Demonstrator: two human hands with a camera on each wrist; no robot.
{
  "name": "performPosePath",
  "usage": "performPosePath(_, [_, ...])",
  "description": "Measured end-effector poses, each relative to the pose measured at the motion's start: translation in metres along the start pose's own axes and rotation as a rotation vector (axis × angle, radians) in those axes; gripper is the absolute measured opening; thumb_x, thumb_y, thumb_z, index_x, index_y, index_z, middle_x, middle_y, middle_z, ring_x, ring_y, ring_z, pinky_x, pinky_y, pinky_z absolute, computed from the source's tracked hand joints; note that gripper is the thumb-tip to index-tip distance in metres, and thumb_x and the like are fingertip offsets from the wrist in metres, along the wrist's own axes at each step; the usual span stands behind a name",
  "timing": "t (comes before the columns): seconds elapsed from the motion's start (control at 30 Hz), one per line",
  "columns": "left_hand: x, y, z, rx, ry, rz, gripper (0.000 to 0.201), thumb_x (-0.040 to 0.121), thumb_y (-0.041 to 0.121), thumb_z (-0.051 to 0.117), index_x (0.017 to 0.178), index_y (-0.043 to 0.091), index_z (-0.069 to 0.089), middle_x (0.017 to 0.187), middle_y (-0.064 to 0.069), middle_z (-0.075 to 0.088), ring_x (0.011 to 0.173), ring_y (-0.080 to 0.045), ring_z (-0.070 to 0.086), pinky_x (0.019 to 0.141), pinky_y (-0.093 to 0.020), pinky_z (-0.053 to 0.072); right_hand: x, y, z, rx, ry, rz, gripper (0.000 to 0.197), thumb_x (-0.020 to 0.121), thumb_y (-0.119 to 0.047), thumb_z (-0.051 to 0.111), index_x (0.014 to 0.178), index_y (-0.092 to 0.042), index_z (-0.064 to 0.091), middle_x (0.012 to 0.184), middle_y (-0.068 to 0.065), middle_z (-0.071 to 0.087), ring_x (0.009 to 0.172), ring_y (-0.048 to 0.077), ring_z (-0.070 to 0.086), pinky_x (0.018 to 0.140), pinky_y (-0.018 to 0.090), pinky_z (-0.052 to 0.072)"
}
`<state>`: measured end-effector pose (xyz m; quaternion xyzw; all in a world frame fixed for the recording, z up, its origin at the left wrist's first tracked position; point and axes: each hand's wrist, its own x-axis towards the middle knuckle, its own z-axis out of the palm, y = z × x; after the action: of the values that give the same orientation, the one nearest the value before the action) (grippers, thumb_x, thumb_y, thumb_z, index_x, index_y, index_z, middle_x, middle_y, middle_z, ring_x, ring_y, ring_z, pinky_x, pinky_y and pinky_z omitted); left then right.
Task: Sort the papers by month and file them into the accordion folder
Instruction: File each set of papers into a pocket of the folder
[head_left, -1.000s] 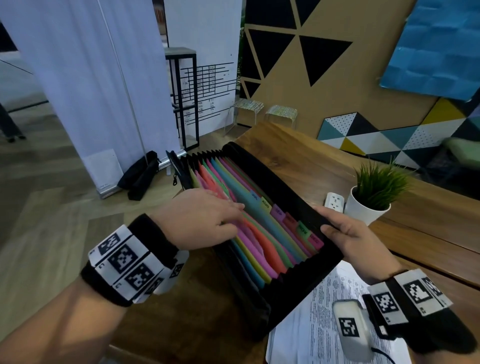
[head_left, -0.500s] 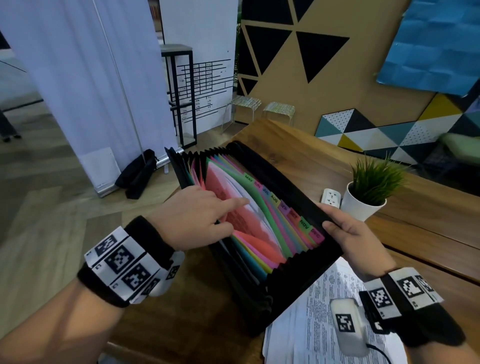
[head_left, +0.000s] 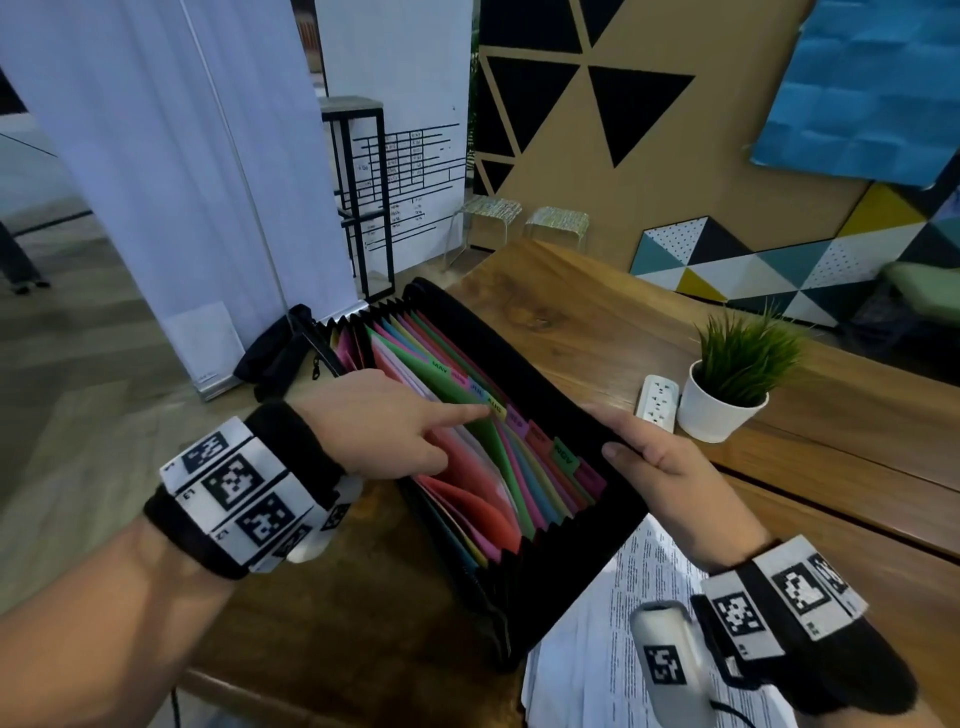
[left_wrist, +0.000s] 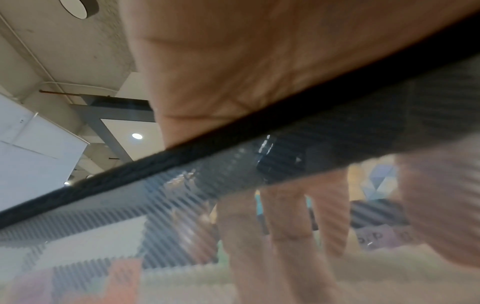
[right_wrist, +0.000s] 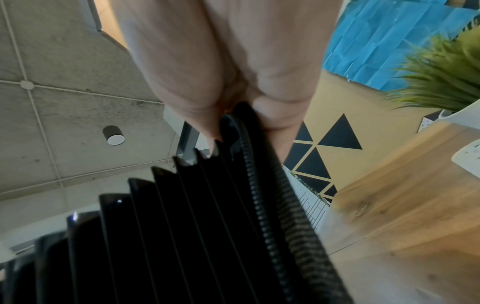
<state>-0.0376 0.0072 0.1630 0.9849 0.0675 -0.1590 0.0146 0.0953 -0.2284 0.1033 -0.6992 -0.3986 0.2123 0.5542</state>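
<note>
1. The accordion folder (head_left: 524, 447) stands open on the worktop (head_left: 597, 312), long axis running away from the person.
2. Right hand (head_left: 670, 467) pinches its far wall; left hand (head_left: 384, 426) holds nothing, forefinger extended at the AUG tab (head_left: 496, 406).
3. Papers (head_left: 618, 639) lie beneath the right wrist, nearer that hand.
4. Print illegible; left wrist view blurred.

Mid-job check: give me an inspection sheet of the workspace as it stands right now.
Surface: wooden table, bare wood beyond the folder.
Job's things: accordion folder fanned open, coloured month tabs showing; printed papers lying by its near end.
Clutter: potted plant; white power strip beside it.
Hands: left hand points its index finger at the tabs; right hand grips the folder's edge.
Cables: nothing seen.
Surroundings: white banner, patterned wall panels.
</note>
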Motion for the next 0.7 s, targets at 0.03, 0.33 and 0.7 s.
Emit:
performPosePath(0.03, [-0.001, 0.0, 0.0, -0.005, -0.012, -0.006, 0.063, 0.089, 0.043, 0.035, 0.139, 0.062, 0.002, 0.057, 0.002, 0.051, 0.049, -0.011, 0.041, 0.054, -0.029, 0.044, 0.0, 0.001, 0.001, 0.004, 0.002, 0.005, 0.04, 0.095, -0.001, 0.043, 0.121, -0.027, 0.059, 0.119, -0.003, 0.064, 0.115, 0.015, 0.057, 0.103, 0.047, 0.041])
performPosePath(0.33, [-0.004, -0.005, 0.006, 0.0, 0.04, 0.094, 0.06, 0.089, 0.04, 0.037, 0.14, 0.06, 0.011, 0.072, 0.004, 0.066, 0.065, -0.011, 0.06, 0.069, -0.031, 0.053, 0.0, 0.007, -0.009, 0.044, 0.03, 0.022, 0.045, 0.095, 0.002, 0.04, 0.119, -0.03, 0.058, 0.118, -0.007, 0.064, 0.114, 0.011, 0.057, 0.093, 0.024, 0.046])
performPosePath(0.7, [0.002, 0.006, 0.004, 0.091, 0.07, 0.204, 0.069, 0.078, 0.059, 0.002, 0.122, 0.038, 0.05, 0.132, 0.015, 0.054, 0.129, -0.006, 0.041, 0.118, -0.039, 0.001, 0.002, 0.024, -0.022, 0.129, 0.13, 0.104, 0.044, 0.095, 0.004, 0.037, 0.115, -0.027, 0.061, 0.112, 0.003, 0.067, 0.106, 0.019, 0.063, 0.091, 0.033, 0.05])
